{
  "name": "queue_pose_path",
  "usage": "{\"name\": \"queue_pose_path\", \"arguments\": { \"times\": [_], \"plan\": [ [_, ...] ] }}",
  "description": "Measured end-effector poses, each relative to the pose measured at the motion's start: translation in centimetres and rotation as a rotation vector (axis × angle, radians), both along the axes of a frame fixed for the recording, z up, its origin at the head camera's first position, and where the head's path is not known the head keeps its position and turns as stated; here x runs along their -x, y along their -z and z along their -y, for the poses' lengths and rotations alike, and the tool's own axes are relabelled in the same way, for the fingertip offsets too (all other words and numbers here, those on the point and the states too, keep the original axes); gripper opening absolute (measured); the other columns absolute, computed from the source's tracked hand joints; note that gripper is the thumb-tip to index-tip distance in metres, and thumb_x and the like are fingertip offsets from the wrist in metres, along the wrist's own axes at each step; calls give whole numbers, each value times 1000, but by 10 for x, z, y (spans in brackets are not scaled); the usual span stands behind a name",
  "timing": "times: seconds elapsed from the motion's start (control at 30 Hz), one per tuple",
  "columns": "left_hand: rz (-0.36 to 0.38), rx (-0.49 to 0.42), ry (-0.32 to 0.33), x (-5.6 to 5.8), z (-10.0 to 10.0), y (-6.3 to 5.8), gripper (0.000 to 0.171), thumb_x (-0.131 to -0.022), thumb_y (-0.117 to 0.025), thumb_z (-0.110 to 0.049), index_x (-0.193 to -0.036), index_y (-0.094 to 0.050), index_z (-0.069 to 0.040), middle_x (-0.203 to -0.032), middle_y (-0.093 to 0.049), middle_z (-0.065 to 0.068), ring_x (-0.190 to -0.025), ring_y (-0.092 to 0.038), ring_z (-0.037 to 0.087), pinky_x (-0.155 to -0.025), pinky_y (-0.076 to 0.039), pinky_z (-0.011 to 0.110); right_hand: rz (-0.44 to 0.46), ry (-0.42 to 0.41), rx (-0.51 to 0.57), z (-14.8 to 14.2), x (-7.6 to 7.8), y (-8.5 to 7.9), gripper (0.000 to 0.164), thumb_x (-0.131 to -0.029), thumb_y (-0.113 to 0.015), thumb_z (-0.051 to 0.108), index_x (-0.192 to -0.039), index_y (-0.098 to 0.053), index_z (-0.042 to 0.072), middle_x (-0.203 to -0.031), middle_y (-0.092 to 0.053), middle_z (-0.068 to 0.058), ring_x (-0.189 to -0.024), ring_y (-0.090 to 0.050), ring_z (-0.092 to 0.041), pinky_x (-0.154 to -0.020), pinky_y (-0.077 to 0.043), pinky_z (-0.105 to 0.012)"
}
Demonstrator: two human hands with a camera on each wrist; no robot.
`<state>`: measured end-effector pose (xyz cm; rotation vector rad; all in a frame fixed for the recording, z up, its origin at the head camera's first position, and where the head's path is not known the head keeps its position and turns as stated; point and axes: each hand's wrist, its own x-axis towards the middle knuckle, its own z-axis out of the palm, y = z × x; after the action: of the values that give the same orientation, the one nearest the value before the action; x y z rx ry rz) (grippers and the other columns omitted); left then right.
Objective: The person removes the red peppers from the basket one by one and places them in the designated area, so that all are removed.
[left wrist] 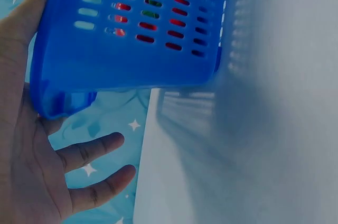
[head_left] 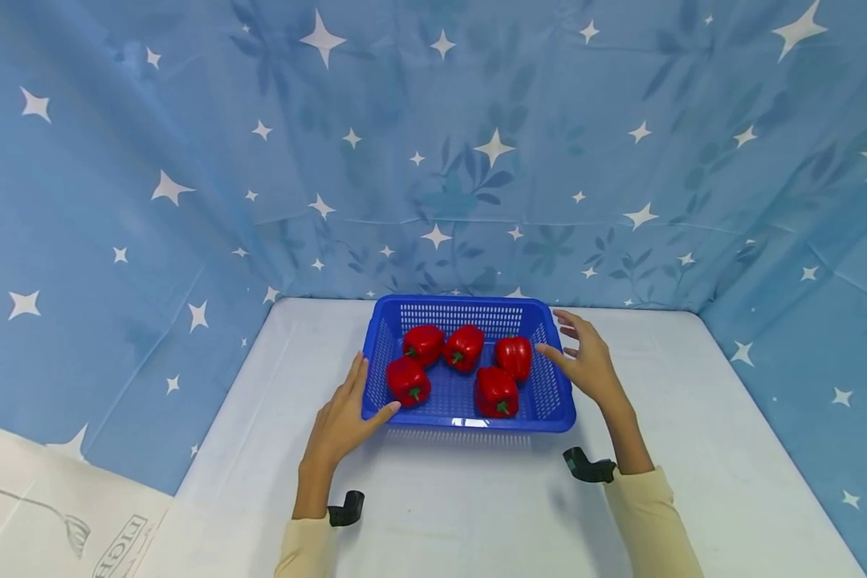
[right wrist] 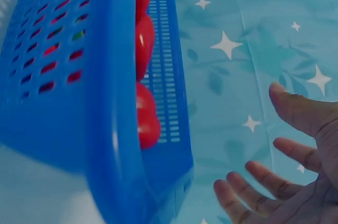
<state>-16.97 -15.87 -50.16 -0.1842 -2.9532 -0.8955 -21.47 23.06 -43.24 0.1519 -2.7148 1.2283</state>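
A blue plastic basket with slotted walls sits on the white table. Inside it lie several red bell peppers with green stems, one at the left and another toward the front right. My left hand is at the basket's left front corner, thumb over the rim and fingers along the outer side. In the left wrist view its lower fingers stretch out straight and spread. Off the basket's right end, my right hand has its fingers spread, and the right wrist view shows a gap between this hand and the basket.
A blue curtain with white stars hangs behind the table and along both sides. White table surface extends in front of the basket and to either side. A black wrist mount sits on the left wrist, another on the right.
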Motion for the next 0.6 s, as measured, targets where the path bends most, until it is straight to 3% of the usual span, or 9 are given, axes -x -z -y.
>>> {"name": "queue_pose_path", "arguments": {
  "times": [0.23, 0.6],
  "plan": [
    [13, -20, 10, 0, -4, 4, 106, -80, -49, -80, -158, -10, -20, -166, 0, -8, -149, -26, 33, -106, -42, 59, 141, 7, 28, 12, 7, 1, 81, -89, -71, 33, -152, -29, 4, -150, -35, -30, -135, -41, -50, -98, -46, -61],
    [4, -38, -2, 2, -5, 6, 106, -79, -50, -81, -158, -10, -23, -166, -3, -8, -143, -37, 35, -98, -49, 56, 277, -36, 74, 29, 20, -1, 76, -90, -71, 25, -151, -30, 4, -152, -31, -31, -136, -38, -52, -101, -44, -61]
  ]
}}
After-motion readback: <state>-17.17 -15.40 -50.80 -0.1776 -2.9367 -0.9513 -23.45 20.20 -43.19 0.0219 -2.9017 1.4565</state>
